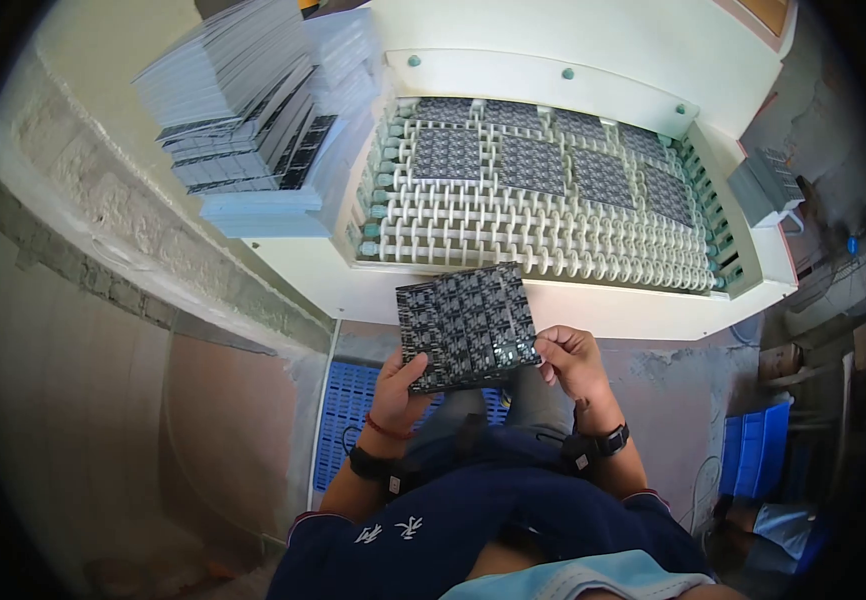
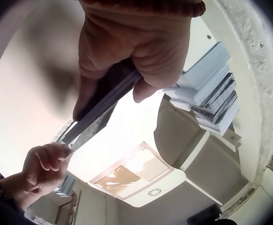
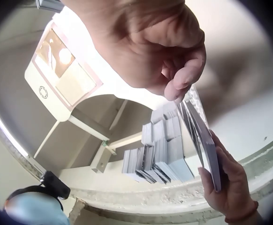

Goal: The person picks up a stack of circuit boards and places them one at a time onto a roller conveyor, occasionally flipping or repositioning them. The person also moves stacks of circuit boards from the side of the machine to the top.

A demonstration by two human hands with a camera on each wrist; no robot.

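Observation:
A stack of dark patterned boards is held in front of the machine's near edge. The left hand grips it at the lower left, thumb on top. At its right corner the right hand pinches the top board between thumb and fingertips. In the right wrist view that board stands slightly apart from the thicker stack, which rests in the left hand. The left wrist view shows the stack edge-on between the left thumb and fingers.
A white machine with a roller conveyor carries two rows of similar boards. Tall piles of boards and pale sheets stand at its left. More grey sheets sit at its right end. A blue crate is at lower right.

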